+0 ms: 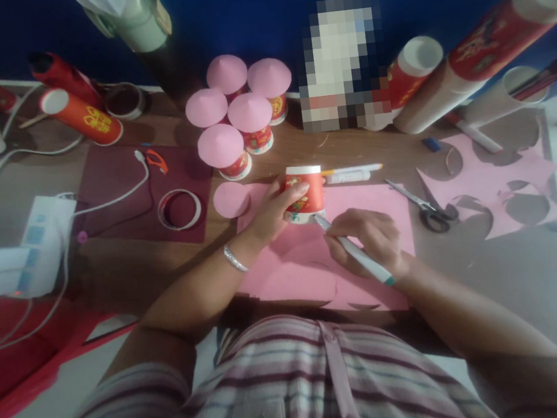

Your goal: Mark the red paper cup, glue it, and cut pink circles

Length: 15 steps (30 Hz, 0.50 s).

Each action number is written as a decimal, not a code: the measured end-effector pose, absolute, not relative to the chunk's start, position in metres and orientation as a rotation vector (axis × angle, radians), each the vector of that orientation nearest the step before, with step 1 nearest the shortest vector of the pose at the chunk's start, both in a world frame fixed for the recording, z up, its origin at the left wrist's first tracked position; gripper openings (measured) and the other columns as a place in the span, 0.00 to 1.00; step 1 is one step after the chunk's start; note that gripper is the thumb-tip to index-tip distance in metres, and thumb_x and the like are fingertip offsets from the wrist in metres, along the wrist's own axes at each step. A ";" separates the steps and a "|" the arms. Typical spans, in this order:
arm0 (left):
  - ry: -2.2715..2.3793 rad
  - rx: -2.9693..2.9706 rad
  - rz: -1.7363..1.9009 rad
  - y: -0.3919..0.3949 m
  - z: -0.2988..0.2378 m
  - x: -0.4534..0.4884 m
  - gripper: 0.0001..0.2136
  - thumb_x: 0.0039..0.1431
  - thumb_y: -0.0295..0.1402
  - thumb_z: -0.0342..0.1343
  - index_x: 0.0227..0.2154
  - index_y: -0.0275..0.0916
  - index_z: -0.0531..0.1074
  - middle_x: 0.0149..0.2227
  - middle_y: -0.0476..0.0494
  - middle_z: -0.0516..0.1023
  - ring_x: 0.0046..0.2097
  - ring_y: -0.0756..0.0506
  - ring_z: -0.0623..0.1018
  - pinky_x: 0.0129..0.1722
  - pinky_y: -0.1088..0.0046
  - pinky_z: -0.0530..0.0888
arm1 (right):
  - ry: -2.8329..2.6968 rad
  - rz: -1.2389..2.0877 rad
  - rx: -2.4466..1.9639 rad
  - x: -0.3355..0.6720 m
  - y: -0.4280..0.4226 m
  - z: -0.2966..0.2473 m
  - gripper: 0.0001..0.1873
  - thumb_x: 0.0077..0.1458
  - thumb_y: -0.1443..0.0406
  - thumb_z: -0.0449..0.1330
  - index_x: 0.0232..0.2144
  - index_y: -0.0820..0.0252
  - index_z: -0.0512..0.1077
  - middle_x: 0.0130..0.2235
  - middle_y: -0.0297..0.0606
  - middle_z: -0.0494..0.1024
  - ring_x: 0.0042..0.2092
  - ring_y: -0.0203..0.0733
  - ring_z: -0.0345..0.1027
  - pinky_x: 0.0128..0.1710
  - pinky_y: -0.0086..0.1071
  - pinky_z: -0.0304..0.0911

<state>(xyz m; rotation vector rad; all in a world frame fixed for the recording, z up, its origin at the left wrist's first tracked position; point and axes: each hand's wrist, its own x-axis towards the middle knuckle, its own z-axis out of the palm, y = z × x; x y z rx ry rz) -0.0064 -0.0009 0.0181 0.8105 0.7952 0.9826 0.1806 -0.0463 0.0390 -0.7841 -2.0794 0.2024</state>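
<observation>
My left hand [281, 208] is wrapped round a short red cardboard tube [313, 195] with white bands at top and bottom. Green marks show on its lower white band. A white marker pen [365, 261] with a green end is gripped in my right hand [369, 235], its tip at or very close to that lower band. Under both hands lies a pink paper sheet [287, 282] with curved cuts. A pink paper disc [231, 199] is left of the tube, and behind it stand several red tubes topped with pink paper cones [221, 146].
Scissors [427, 209] and cut pink paper [501, 177] lie to the right. An orange-yellow pen [354, 169] rests behind the tube. A cardboard ring [179, 210] sits on a maroon sheet [123, 213] at left, near a white cable and power strip [44, 246]. Tall red tubes [491, 44] stand back right.
</observation>
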 end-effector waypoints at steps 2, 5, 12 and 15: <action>0.798 0.803 0.980 -0.001 0.018 -0.006 0.16 0.58 0.43 0.65 0.44 0.38 0.76 0.42 0.42 0.83 0.44 0.43 0.83 0.45 0.66 0.77 | -2.082 0.206 -0.785 0.181 -0.046 0.039 0.10 0.57 0.74 0.64 0.38 0.57 0.69 0.28 0.34 0.77 0.28 0.36 0.72 0.26 0.29 0.70; 0.788 0.798 0.973 -0.001 0.017 -0.006 0.16 0.58 0.43 0.64 0.43 0.38 0.76 0.42 0.42 0.83 0.44 0.43 0.82 0.45 0.66 0.77 | -2.092 0.208 -0.795 0.181 -0.046 0.040 0.10 0.58 0.74 0.64 0.38 0.57 0.69 0.28 0.34 0.77 0.28 0.36 0.73 0.27 0.29 0.71; 0.779 0.787 0.980 0.000 0.015 -0.005 0.15 0.58 0.42 0.64 0.44 0.38 0.76 0.44 0.41 0.83 0.45 0.44 0.82 0.43 0.69 0.77 | -2.096 0.215 -0.803 0.180 -0.046 0.040 0.10 0.58 0.74 0.63 0.39 0.57 0.68 0.29 0.33 0.76 0.28 0.36 0.73 0.27 0.28 0.70; 0.774 0.815 0.978 0.000 0.017 -0.006 0.14 0.59 0.42 0.64 0.43 0.38 0.77 0.43 0.40 0.83 0.45 0.44 0.82 0.43 0.69 0.77 | -2.102 0.220 -0.801 0.180 -0.046 0.040 0.10 0.59 0.74 0.63 0.40 0.56 0.68 0.29 0.33 0.76 0.29 0.36 0.73 0.28 0.28 0.70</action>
